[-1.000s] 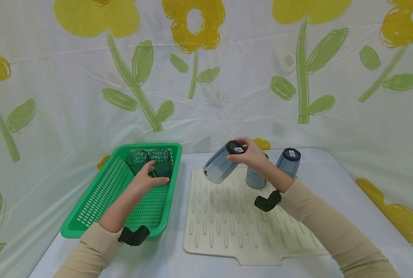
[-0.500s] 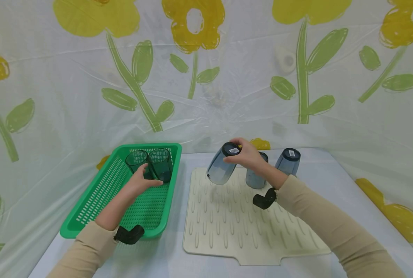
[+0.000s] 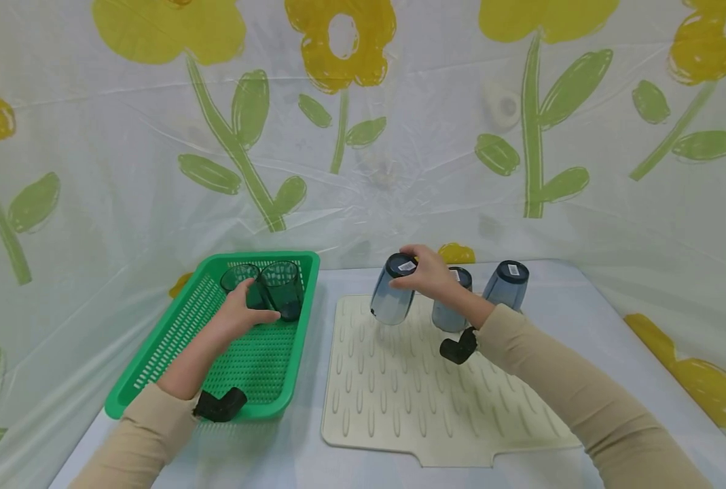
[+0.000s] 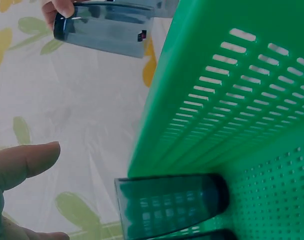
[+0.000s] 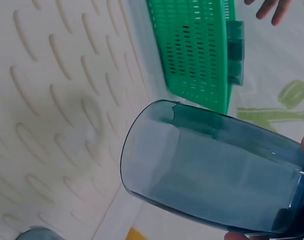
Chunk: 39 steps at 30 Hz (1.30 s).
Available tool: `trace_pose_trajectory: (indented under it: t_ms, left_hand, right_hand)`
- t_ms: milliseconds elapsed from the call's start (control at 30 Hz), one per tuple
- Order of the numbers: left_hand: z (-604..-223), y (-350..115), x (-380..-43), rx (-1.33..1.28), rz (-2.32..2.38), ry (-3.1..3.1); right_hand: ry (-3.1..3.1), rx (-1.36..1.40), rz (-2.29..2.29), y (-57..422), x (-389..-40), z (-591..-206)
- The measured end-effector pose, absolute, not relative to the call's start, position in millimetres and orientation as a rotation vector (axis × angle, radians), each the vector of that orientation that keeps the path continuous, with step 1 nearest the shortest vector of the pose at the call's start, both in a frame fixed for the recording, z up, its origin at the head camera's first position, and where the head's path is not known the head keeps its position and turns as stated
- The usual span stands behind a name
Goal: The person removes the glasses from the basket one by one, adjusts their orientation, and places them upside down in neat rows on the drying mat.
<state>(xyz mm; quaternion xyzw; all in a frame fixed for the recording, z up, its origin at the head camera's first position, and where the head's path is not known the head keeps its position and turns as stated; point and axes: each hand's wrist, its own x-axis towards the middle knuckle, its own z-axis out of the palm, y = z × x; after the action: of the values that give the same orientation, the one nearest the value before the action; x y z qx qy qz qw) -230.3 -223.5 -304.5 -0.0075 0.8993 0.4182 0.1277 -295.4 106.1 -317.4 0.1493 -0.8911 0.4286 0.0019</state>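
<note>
One tumbler (image 3: 390, 302) tips rim-down because our right hand (image 3: 431, 274) grips its base (image 3: 398, 263); our spread left hand (image 3: 239, 312) holds nothing.

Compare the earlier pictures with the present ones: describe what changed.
The tumbler in the right hand has swung closer to vertical, mouth down, over the ridged mat. The left hand drifted left, over the green basket. Nothing was grasped or released; the basket's two tumblers and two upturned ones stayed put.
</note>
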Motion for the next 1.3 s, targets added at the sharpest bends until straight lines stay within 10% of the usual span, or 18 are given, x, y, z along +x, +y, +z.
trace_pose_trajectory:
  t_ms: [1300]
  left_hand:
    - [-312, -239, -253, -0.25, 1.164, 2.688]
  right_hand:
    - [-2.936, 0.441, 1.148, 91, -320, -349]
